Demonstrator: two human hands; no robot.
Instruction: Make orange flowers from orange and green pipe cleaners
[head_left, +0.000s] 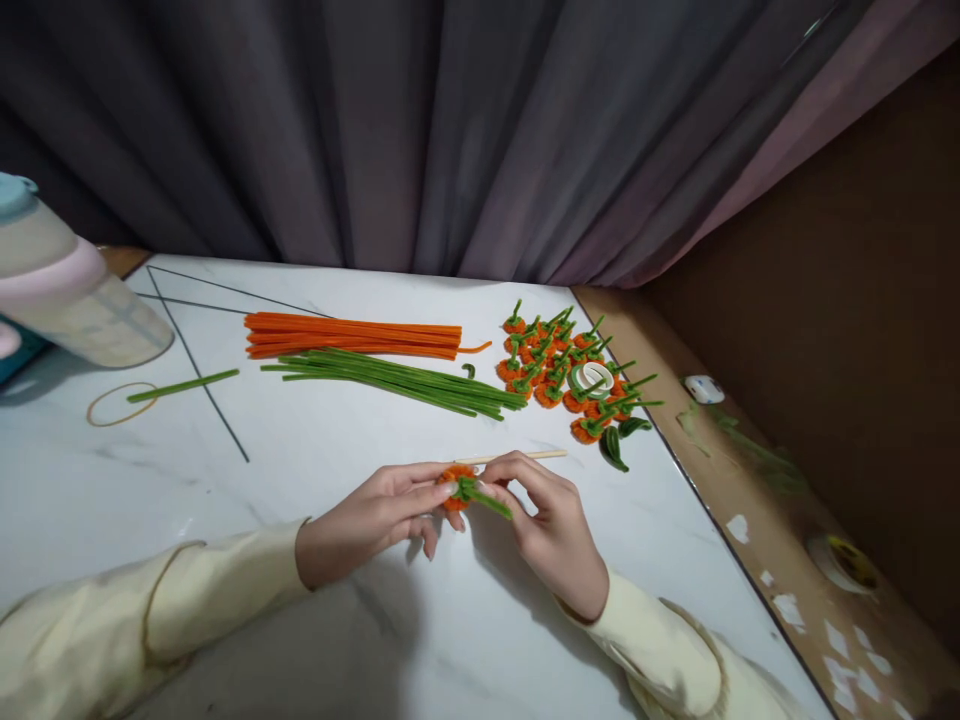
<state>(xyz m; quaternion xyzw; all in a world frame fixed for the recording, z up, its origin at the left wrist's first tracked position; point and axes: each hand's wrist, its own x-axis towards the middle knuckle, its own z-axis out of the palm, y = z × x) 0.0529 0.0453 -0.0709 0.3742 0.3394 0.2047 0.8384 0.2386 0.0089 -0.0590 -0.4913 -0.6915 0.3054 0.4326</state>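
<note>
Between thumb and fingers, my left hand (382, 515) holds a small round orange pipe-cleaner piece (459, 474) with a green top and stem. My right hand (551, 525) is closed in a pinch at the green top, near the base of the stem (493, 502), which points right. Just behind the hands lies a thin wooden stick (544, 455), partly covered by the right fingers. Farther back are a bundle of orange pipe cleaners (352, 337) and a bundle of green pipe cleaners (397, 382).
Several finished orange pieces with green stems (547, 393) cluster at the back right, with white tape rolls (595, 378) and green leaves (613, 450). A bottle (82, 290), rubber band (94, 415) and dark thin wires (199, 365) are leftward. Another tape roll (832, 565) sits beyond the right edge.
</note>
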